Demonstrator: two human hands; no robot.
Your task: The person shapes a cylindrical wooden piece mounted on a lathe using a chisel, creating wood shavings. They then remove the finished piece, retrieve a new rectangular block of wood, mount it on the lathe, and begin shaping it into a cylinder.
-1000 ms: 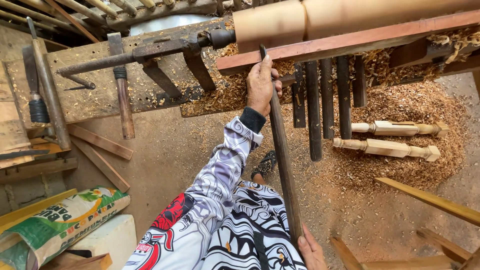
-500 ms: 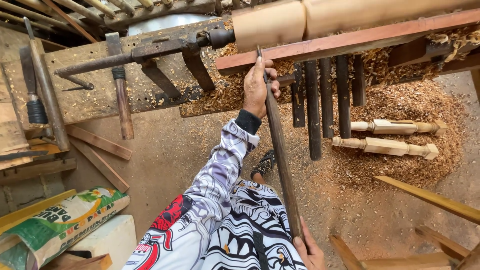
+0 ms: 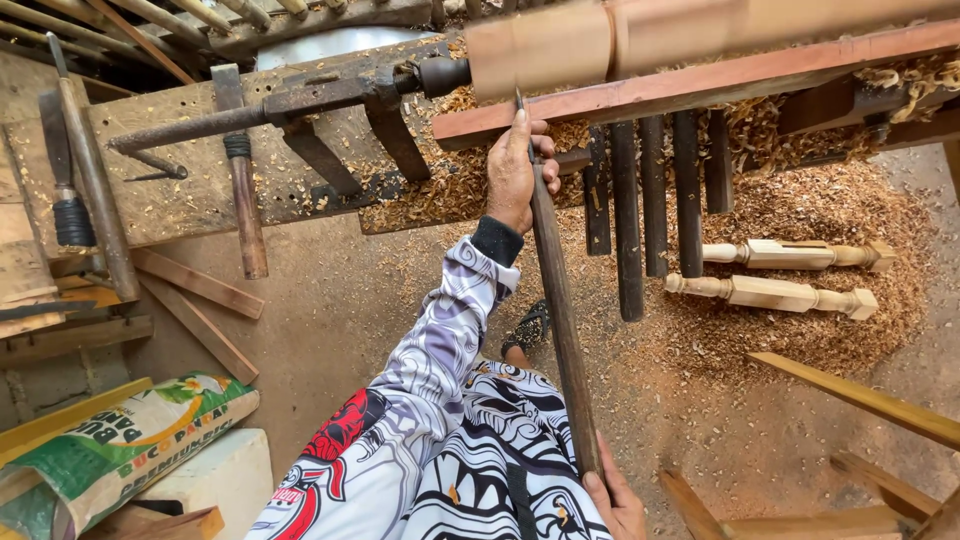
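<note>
Head view. The pale round wooden workpiece (image 3: 640, 40) lies horizontally across the top of the picture, its surface smooth and blurred. Below it runs a flat reddish wooden rest bar (image 3: 700, 85), sloping slightly upward to the right. To the left, a rusty dark metal lathe centre and arm (image 3: 300, 100) meets the end of the workpiece over a worn plank bench (image 3: 190, 190) dusted with shavings.

Your left hand (image 3: 520, 170) is closed around the upper part of the long dark turning tool (image 3: 560, 310), fingers wrapped over the shaft and the thumb side toward the rest bar. The hand bears against the underside edge of the rest bar. Your right hand (image 3: 615, 500) grips the lower end of the tool at the bottom of the picture; only part of it shows, fingers curled on the handle.

The tool is a slim, straight shaft, dark brown and dull. Its long axis runs nearly vertically in the picture, leaning slightly left toward the top. The tip points up at the workpiece, just beside its left end; whether it is touching cannot be told.

Curly tan wood shavings (image 3: 830, 290) cover the earthen floor (image 3: 330, 310). Two pale turned wooden spindles (image 3: 780, 275) with square middle blocks lie on the shavings, side by side. Several dark round rods (image 3: 650, 200) hang below the rest bar.
</note>
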